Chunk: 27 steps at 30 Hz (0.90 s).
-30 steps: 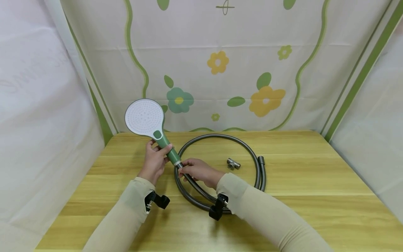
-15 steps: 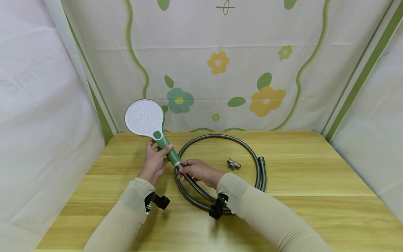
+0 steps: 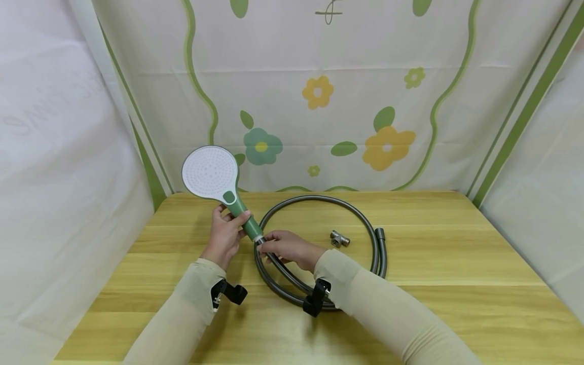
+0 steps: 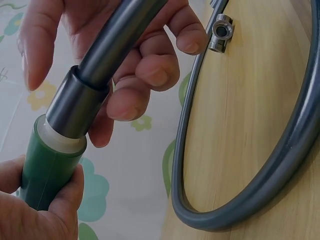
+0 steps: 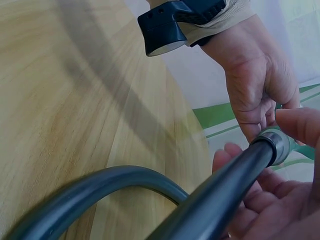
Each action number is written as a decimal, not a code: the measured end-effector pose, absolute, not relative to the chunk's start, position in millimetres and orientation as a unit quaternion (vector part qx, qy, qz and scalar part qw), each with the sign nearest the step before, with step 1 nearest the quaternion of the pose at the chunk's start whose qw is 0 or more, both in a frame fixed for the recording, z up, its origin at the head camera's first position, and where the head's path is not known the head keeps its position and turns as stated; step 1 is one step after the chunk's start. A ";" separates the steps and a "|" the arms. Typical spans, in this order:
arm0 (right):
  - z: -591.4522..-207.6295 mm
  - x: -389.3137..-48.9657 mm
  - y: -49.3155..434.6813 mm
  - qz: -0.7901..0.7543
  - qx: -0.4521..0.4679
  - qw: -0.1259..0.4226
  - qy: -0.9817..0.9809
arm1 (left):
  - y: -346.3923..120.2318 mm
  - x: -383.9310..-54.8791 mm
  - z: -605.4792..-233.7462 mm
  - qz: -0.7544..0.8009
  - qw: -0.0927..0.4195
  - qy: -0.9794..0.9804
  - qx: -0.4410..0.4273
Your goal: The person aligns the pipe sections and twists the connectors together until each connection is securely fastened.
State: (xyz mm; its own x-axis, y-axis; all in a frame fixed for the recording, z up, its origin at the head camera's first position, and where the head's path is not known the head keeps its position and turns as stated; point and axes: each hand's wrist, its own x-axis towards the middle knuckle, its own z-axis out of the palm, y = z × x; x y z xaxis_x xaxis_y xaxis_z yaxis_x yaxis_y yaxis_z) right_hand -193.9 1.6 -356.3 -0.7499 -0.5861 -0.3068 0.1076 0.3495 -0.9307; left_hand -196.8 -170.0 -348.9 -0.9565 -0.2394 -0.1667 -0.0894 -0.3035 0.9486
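Note:
In the head view, my left hand (image 3: 224,237) grips the green handle of a shower head (image 3: 211,172), its round white spray face tilted up toward the camera. My right hand (image 3: 292,248) is at the lower end of that handle, its fingers curled about the end of a dark grey shower hose (image 3: 289,276). Seen from the left wrist, the hose's metal connector (image 4: 77,107) sits against the white collar (image 4: 62,137) of the handle. One digit of the right hand stands clear of the connector there; the others curl beside and behind it.
Coiled hose lies on the wooden table (image 3: 438,314), its free end connector (image 3: 380,233) at the right. Inside the loop rests a small metal tee fitting (image 3: 339,239). White fabric walls with printed flowers (image 3: 388,147) stand behind and at both sides.
The right fingers shift slightly at the hose connector. The left hand keeps its hold on the shower head handle, and the head view has drifted a little.

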 end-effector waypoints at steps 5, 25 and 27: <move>-354.2 -190.2 1.5 -0.544 -0.151 0.302 0.768 | -169.6 -196.2 -349.2 -0.798 0.048 -0.584 0.137; -358.0 -190.6 -1.7 -0.532 -0.145 0.268 0.790 | -169.0 -194.5 -348.1 -0.800 0.049 -0.583 0.135; -358.4 -191.0 -2.1 -0.532 -0.146 0.266 0.790 | -169.4 -194.6 -348.5 -0.800 0.050 -0.583 0.134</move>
